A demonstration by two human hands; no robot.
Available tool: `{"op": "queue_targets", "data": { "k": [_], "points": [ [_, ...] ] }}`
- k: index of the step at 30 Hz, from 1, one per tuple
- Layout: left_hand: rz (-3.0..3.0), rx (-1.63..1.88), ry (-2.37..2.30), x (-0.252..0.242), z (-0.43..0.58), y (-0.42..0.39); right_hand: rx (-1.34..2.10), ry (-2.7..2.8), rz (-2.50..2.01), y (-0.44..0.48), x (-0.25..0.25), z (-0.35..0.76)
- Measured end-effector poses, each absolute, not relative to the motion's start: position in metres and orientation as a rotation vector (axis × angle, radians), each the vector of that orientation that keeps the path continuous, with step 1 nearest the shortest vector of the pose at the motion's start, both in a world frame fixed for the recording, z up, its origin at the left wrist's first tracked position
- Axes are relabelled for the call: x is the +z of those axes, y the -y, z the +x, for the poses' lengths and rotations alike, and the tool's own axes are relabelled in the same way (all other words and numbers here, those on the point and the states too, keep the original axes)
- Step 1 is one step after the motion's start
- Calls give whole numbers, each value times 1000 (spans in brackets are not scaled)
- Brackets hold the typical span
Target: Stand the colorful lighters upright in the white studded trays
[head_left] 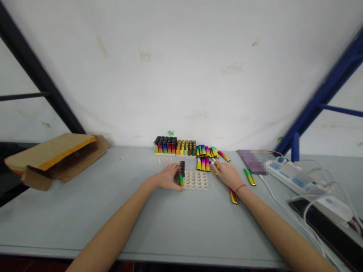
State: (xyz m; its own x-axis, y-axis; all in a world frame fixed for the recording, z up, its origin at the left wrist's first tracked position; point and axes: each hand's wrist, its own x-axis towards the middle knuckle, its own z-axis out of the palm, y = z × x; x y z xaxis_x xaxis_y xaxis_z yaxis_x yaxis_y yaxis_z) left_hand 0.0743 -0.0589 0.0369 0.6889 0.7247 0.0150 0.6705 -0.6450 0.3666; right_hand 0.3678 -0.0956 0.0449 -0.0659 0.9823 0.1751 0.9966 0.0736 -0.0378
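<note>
A white tray with rows of round holes lies on the table. Along its left end stands a row of black-topped lighters, green and yellow below. My left hand is curled about that end, thumb at the front corner and fingers behind, gripping the tray beside the lighters. To the right of the tray, my right hand has its fingers closed on a lighter, mostly covered by the hand. Several pink and yellow lighters lie just left of those fingertips. Another gold-ended lighter lies partly under the right wrist.
Against the wall stand a block of black-topped lighters and a yellowish block, with loose colourful lighters alongside. A green lighter, phone, power strip and cables are at right. An open cardboard box lies left.
</note>
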Motion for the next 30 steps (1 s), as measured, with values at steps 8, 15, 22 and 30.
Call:
{"op": "queue_targets", "data": {
  "k": [8,15,22,30],
  "points": [
    [2562,253,-1092,38,75,60,-157,2159,-1983,78,39,423],
    [2565,242,-1125,37,76,61,32,2219,-1910,105,43,407],
    [2566,228,-1127,38,77,61,-36,2075,-1983,113,56,420],
    [2561,206,-1147,39,78,61,1,2055,-2490,135,57,430]
  ]
}}
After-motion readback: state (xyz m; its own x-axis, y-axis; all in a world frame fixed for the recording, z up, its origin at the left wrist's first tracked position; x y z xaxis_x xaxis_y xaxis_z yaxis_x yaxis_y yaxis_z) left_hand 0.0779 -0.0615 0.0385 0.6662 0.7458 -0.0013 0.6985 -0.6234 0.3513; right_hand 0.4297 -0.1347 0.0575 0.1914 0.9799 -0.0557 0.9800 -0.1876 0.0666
